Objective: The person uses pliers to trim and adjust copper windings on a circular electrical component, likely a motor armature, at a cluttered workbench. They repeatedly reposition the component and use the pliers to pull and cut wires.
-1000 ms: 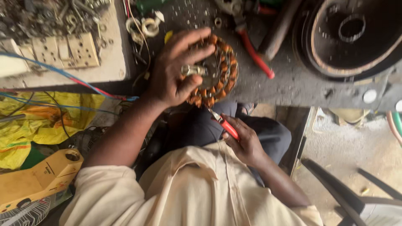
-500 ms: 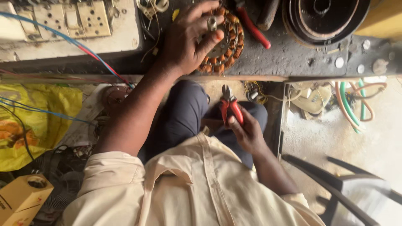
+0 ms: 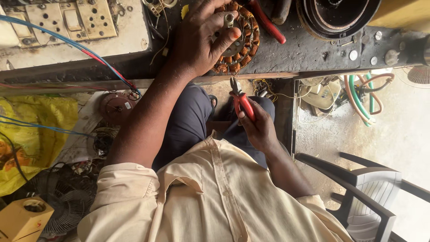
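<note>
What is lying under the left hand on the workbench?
Under the left hand lies a round motor coil with copper windings, on the dark workbench. Its right half shows; the hand covers the left part.

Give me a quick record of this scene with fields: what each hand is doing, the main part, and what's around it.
Left hand: grips the wound stator on the bench, thumb by its centre shaft
Right hand: held over the lap, closed on red-handled cutters
Wound stator: round, copper coils around the ring, lying flat near the bench edge
Red-handled cutters: tips up towards the bench, not touching the stator
Workbench: dark, grimy
Nearby: switch-and-socket board, round dark housing, second red-handled tool, grey plastic chair
</note>
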